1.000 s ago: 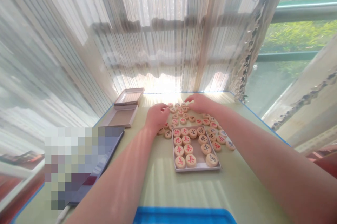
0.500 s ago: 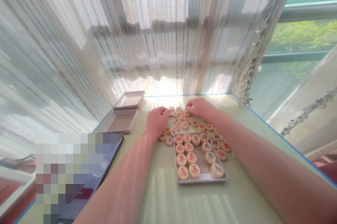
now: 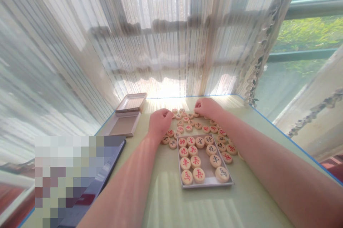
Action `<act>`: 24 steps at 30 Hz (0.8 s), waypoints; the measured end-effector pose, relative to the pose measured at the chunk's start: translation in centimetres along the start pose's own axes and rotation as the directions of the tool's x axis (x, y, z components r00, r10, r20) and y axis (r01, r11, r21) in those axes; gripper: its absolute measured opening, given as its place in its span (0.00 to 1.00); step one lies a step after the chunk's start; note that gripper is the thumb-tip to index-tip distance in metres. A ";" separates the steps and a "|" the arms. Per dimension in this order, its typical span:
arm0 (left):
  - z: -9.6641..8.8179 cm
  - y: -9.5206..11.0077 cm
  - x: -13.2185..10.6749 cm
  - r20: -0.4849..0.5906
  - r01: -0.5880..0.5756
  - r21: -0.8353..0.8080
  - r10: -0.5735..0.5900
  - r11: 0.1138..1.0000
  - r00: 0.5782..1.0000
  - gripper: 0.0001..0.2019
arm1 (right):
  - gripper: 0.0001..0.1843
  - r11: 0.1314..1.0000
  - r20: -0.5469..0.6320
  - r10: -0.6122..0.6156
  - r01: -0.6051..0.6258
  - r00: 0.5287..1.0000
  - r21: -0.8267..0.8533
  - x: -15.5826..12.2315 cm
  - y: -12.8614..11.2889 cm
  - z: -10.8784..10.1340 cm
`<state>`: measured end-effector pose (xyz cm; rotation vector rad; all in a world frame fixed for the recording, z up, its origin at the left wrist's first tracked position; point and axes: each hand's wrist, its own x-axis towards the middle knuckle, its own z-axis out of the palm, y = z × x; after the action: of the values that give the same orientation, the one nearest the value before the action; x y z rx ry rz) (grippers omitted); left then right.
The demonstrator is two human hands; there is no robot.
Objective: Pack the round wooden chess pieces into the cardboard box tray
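Round wooden chess pieces with red and black characters lie scattered on the pale green table (image 3: pixel 171 199); several loose pieces (image 3: pixel 187 122) sit in its far middle. A shallow grey tray (image 3: pixel 207 182) nearer to me holds several more in rows. My left hand (image 3: pixel 158 122) rests curled at the left edge of the loose pieces, fingertips touching one. My right hand (image 3: pixel 207 107) is at the far side of the pile, fingers pinched together on a piece.
An open grey box with its lid (image 3: pixel 125 117) stands at the far left of the table. A dark flat device (image 3: pixel 93 181) lies at the near left, partly blurred. Sheer curtains (image 3: pixel 150 38) hang close behind the table; a window is to the right.
The view has shifted slightly, so the tray and pieces sit lower in the picture. My right hand has moved a little right and farther back along the pile. My left hand has hardly moved.
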<state>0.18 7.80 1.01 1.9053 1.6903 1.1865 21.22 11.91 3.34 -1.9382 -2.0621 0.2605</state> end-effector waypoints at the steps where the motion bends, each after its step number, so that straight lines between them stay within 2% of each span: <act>1: 0.0 0.0 0.0 0.001 -0.003 -0.002 0.003 1.000 1.000 0.12 | 0.09 1.000 -0.001 0.007 -0.007 1.000 0.004 0.0 0.0 0.0; 6: -0.1 0.1 0.0 -0.007 0.004 -0.003 -0.004 1.000 1.000 0.12 | 0.12 0.999 -0.048 0.005 -0.003 0.999 0.048 -0.2 -0.1 -0.3; 14: -0.3 0.4 -0.1 -0.014 0.008 0.001 -0.008 1.000 1.000 0.12 | 0.12 0.982 -0.043 -0.024 0.032 0.999 0.186 -0.9 -0.6 -2.1; 20: -0.3 0.5 -0.1 -0.016 -0.008 0.015 0.009 1.000 1.000 0.12 | 0.16 0.959 0.003 -0.100 0.096 0.995 0.267 -1.5 -1.0 -2.7; 24: -0.4 0.6 -0.2 -0.014 -0.001 0.005 0.001 1.000 1.000 0.12 | 0.15 0.956 -0.020 -0.156 0.156 0.988 0.247 -1.6 -1.0 -2.5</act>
<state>0.24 7.38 1.63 1.9050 1.7016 1.2002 21.17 10.07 5.92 -1.6202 -2.0575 0.4580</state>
